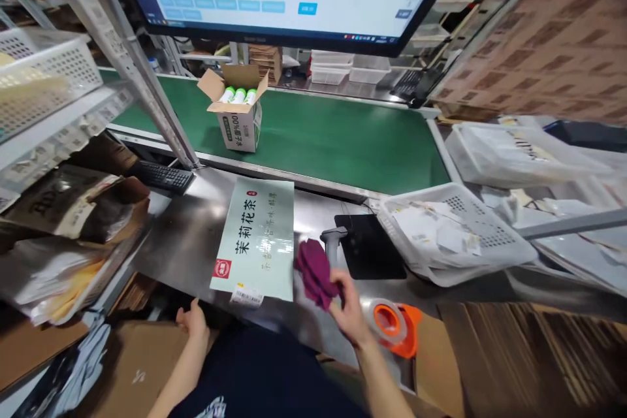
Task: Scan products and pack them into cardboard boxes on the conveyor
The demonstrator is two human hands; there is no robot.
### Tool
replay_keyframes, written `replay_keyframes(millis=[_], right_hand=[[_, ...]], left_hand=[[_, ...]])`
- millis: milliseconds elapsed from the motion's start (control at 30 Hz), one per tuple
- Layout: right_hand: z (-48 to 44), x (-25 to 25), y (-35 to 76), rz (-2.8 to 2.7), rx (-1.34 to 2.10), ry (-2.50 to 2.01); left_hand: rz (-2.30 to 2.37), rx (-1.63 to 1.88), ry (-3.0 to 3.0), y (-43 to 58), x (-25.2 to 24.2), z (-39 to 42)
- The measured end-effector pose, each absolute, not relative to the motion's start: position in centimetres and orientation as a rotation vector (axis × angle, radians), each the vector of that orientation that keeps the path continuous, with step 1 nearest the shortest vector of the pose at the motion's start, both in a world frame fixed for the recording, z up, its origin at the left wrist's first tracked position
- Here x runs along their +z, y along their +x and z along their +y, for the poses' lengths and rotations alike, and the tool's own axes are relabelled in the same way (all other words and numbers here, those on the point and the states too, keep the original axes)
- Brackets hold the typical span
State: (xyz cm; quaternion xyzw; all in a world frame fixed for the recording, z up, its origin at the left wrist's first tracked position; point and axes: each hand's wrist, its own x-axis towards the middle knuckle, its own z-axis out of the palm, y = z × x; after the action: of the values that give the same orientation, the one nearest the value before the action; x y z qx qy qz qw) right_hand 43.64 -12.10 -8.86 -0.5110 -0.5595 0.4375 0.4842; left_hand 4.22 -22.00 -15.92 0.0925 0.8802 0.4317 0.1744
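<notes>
My right hand (350,313) is closed on a crumpled dark purple cloth (316,274) above the metal worktop. Just behind the cloth is a grey barcode scanner (334,235), partly covered by it. A pale green box with large Chinese characters (257,238) lies flat on the worktop to the left of the cloth. The white barcode label (246,295) sits at its near edge. My left hand (192,320) is low beside a brown carton (151,346), fingers loosely bent and apart, with nothing visible in it.
An open carton of green-capped containers (240,124) stands on the green conveyor belt (337,137). A monitor (294,0) hangs above. To the right are a white basket of papers (450,228), an orange tape dispenser (404,333) and stacked flat cardboard (529,359). Shelves (63,137) stand left.
</notes>
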Motion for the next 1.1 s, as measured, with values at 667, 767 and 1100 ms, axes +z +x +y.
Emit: replay_keyframes(millis=[667,767,1100], right_hand=[[12.5,-1.6,23.6,-2.486,0.408,-1.492],[2.0,-3.8,26.0,-2.638,0.417,-1.194],[7.5,-3.1,28.4,-2.404,0.369,-1.549]], left_hand=[[2.476,1.580,0.171,-4.0,-22.0,-30.2],[2.415,1.560,0.342,-3.6,-22.2,-28.4],[1.980,1.625,1.171,-0.9,-12.8,-14.2]])
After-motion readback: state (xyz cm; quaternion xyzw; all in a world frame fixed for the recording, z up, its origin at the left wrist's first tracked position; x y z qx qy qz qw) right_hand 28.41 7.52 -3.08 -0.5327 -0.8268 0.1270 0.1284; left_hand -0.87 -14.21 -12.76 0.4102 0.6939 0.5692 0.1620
